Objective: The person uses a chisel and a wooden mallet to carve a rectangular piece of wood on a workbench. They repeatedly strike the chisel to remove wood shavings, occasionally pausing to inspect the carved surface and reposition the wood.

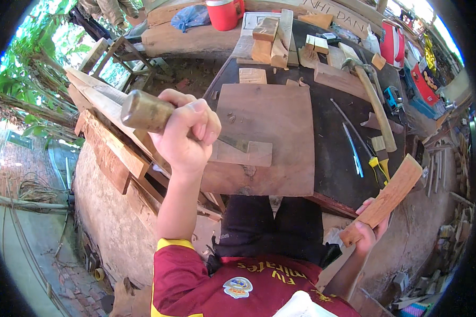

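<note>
Handle [145,111] fills the closed left hand [189,129] above the board [275,116]; right of it, the right hand [373,227] squeezes a stick [384,198]. Small wood [259,155] on the board shows no clear cut; work seems barely begun.

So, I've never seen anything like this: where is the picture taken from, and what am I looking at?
There's no machine here, just a person's two bare hands, seen from above by a fisheye camera worn on the head, which bends straight edges. The left hand grips a tool by its round brown handle; the right hand holds a flat wooden bar. On the dark table lie a square brown board, a brush and wood blocks.
</note>
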